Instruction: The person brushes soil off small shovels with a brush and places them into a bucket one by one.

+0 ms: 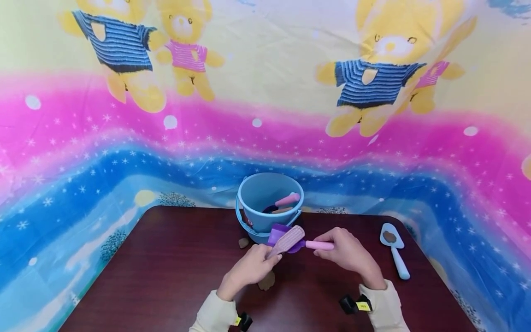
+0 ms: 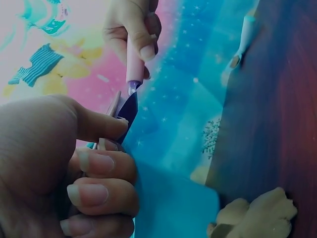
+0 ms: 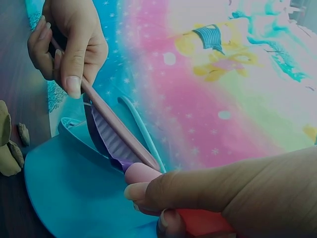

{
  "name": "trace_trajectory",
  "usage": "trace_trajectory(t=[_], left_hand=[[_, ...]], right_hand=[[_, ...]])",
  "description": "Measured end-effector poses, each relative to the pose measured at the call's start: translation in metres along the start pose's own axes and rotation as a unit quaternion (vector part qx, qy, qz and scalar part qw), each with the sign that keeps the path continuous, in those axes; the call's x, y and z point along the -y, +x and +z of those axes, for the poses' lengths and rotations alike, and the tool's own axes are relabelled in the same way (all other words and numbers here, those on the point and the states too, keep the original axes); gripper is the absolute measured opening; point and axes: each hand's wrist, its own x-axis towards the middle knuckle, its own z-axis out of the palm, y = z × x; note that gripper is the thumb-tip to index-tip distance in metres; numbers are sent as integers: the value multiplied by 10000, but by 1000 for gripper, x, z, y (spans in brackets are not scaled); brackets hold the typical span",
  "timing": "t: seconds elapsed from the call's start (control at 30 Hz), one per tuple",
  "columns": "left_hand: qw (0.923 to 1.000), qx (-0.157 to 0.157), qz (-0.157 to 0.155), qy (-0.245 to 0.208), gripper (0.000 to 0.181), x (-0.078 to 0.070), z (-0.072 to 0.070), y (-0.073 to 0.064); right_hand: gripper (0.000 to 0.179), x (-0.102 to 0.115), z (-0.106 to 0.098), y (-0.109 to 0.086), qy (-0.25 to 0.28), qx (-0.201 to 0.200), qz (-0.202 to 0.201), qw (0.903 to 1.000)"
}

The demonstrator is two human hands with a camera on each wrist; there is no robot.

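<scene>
A person's left hand (image 1: 250, 265) is pinching a flat pink tool (image 1: 290, 237) against a purple shovel (image 1: 297, 248); the right hand (image 1: 346, 249) is gripping its pink handle (image 1: 319, 245), near a blue bucket (image 1: 263, 223) standing on the surface (image 1: 166, 267).

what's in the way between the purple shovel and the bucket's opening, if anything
In the head view, the bucket's near rim and lowered handle lie between the purple shovel and the opening; no loose object shows there. Whether the shovel clears them is unclear.
</scene>
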Motion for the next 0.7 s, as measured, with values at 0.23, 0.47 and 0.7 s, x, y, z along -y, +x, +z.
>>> trace_trajectory(t=[0.23, 0.47, 0.7], left_hand=[[9999, -76, -66, -14, 35, 4, -10, -4], [9997, -80, -160, 163, 34, 9, -23, -6], [9996, -58, -68, 258, 34, 15, -35, -8]], right_hand=[[18, -1, -4, -2, -20, 0, 55, 10000], [20, -2, -10, -5, -2, -25, 34, 10000], [21, -2, -12, -6, 46, -32, 135, 9999]])
